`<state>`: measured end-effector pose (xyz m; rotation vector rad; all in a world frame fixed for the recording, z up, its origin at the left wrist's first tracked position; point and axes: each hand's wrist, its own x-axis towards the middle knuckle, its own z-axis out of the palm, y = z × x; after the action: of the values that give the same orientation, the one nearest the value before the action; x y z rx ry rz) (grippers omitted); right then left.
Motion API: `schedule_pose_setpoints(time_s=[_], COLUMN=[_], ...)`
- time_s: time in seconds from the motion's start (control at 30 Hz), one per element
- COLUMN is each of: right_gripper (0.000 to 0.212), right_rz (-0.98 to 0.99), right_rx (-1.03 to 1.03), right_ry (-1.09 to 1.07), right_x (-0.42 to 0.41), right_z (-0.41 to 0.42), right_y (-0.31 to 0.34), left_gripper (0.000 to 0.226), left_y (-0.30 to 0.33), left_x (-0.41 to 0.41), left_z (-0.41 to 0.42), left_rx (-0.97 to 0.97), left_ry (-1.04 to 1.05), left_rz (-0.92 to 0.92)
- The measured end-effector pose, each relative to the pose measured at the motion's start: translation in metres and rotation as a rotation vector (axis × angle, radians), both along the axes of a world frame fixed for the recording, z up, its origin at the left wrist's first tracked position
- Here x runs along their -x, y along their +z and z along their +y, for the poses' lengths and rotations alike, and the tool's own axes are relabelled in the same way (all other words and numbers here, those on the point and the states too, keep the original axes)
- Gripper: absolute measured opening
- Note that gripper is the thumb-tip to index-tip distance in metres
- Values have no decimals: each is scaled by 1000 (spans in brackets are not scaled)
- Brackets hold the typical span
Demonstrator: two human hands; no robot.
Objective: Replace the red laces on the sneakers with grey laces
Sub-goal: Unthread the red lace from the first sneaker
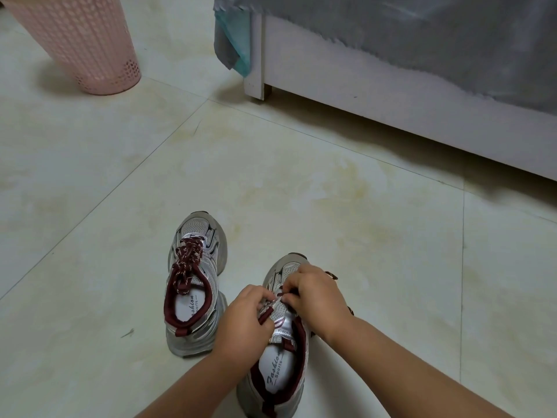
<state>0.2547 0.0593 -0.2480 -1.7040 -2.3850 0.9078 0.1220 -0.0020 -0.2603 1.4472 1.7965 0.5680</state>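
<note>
Insoles read "Fashion Sports" — left hand (241, 318) and right hand (313, 292) pinch the right sneaker (280, 369)'s red lace (265, 317); pink basket (81, 43) at the floor's far-left corner.

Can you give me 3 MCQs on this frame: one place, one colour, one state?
1. Where is the pink basket?
A. far left on the floor
B. on the bed
C. between the sneakers

2. What colour are the laces on the left sneaker?
A. grey
B. dark red
C. white

3. What are the left hand and right hand doing?
A. resting flat on the floor
B. lifting the basket
C. both pinching lace on the right sneaker

Answers: 1 A, it stands on the tiles at the upper left; 2 B, dark red lace crosses its eyelets; 3 C, curled fingers meet over its lacing.
</note>
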Motion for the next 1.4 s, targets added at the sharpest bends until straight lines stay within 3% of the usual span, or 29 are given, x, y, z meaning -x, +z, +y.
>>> schedule_pose_setpoints(time_s=[0.17, 0.33, 0.5, 0.6, 0.7, 0.83, 0.9, 1.0, 1.03, 1.17, 1.27, 1.33, 1.4], right_gripper=[7, 22, 33, 28, 8, 6, 18, 25, 24, 6, 12, 4, 13], right_rz=[91, 221, 331, 293, 245, 202, 199, 439, 483, 348, 224, 236, 304], right_rx=[34, 220, 271, 212, 128, 81, 98, 286, 317, 197, 136, 146, 182], right_ry=[29, -178, -323, -242, -54, -6, -174, -619, -665, -310, -87, -104, -266], right_x=[1, 0, -5, -4, 0, 7, 6, -2, -2, 4, 10, 11, 9], right_z=[1, 4, 3, 0, 2, 6, 9, 14, 14, 17, 13, 10, 13], right_y=[-5, -6, -3, -2, 1, 0, -2, -5, -4, 5, 1, -1, -3], left_gripper=[29, 31, 28, 26, 26, 27, 27, 27, 26, 29, 27, 24, 25], left_y=[-1, 3, 4, 3, 4, 3, 2, 1, 1, 1, 3, 4, 4], left_x=[1, 0, 2, 3, 4, 4, 5, 5, 5, 3, 3, 2, 2], left_z=[-1, -3, 1, 0, -1, -2, -3, -5, -5, -5, -4, -4, -4], left_rx=[-6, -7, -2, 20, 22, 26, 34, 35, 35, 34, 34, 32, 32], left_ry=[6, -6, -3, 7, -10, 2, 6, 18, 18, 18, 10, 10, 12], left_rz=[-5, 6, 5, 15, 32, 29, 30, 15, 16, 32, 27, 34, 34])
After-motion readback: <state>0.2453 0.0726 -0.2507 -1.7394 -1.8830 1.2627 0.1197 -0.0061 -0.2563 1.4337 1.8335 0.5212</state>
